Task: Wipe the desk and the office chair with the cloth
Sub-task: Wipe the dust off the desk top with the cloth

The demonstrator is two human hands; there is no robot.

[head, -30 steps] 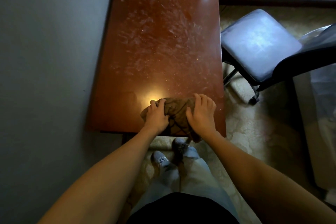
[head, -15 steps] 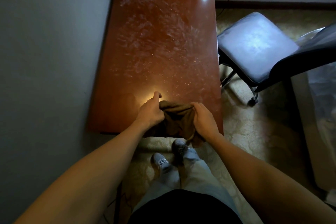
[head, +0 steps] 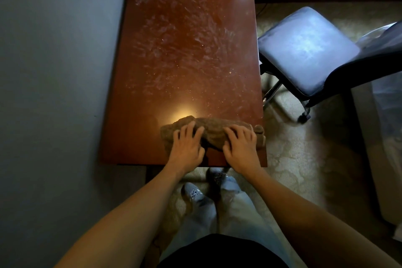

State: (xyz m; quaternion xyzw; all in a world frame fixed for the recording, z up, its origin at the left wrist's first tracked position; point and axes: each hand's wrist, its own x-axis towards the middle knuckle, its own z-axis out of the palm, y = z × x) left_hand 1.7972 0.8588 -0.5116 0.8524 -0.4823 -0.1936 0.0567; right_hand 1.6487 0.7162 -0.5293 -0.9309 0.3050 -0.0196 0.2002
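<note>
A long reddish-brown desk point(head: 185, 50) runs away from me, its top covered with pale dusty streaks and crumbs. A brown cloth point(head: 214, 129) lies spread in a band across the near end of the desk. My left hand point(head: 188, 148) rests flat on the cloth's left part with fingers spread. My right hand point(head: 241, 148) presses flat on its right part, near the desk's right edge. The office chair point(head: 304, 50) with a dusty blue-grey seat stands to the right of the desk.
A grey wall point(head: 54, 72) runs along the desk's left side. Patterned carpet point(head: 293, 159) covers the floor on the right. The chair's wheeled base point(head: 303, 118) sits close to the desk's right edge. A pale covered object point(head: 387, 159) fills the far right. My shoes point(head: 195, 196) stand below the desk's near edge.
Both hands were bunching and lifting the cloth at the desk's near edge. Now the cloth lies spread wider on the desk and both hands lie flat on it.
</note>
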